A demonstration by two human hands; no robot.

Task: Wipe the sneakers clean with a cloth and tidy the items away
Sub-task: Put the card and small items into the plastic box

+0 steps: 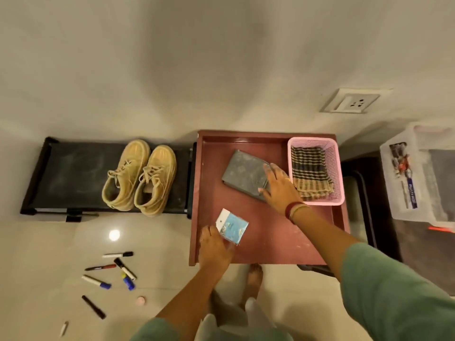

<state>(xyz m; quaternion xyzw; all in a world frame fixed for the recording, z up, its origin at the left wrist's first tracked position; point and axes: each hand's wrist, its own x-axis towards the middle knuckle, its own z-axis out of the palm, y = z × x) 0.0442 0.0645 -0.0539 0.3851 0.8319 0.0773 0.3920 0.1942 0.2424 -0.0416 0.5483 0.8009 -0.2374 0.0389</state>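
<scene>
Reaching for what, that right hand [278, 185]? asks the first speaker.

It lies flat on a folded grey cloth [243, 173] in the red-brown tray [266, 244], fingers spread and straight; it presses and does not grip, answers the second.

And the left hand [214, 247]?

Its fingers pinch the lower corner of a small blue packet [234, 226] with a white header card, at the tray's near left edge; the packet tilts up toward the tray's middle.

Where do the sneakers [140, 177] stand?

Side by side on a low black rack [73, 173] against the wall, just left of the tray; their toes point to the wall, and they are well apart from both hands.

Does anything else sit in the tray?

A pink basket [336, 168] fills its far right corner; a dark-and-tan checked cloth [309, 172] lies folded inside, just beside the right hand.

And round about?

Several markers [118, 255] lie scattered on the pale floor left of the person; a clear plastic box [418, 183] sits at the right; a wall socket [354, 102] is on the wall above the tray; a bare foot [254, 274] shows at the tray's near edge; a green sleeve [394, 286] covers the right arm.
</scene>
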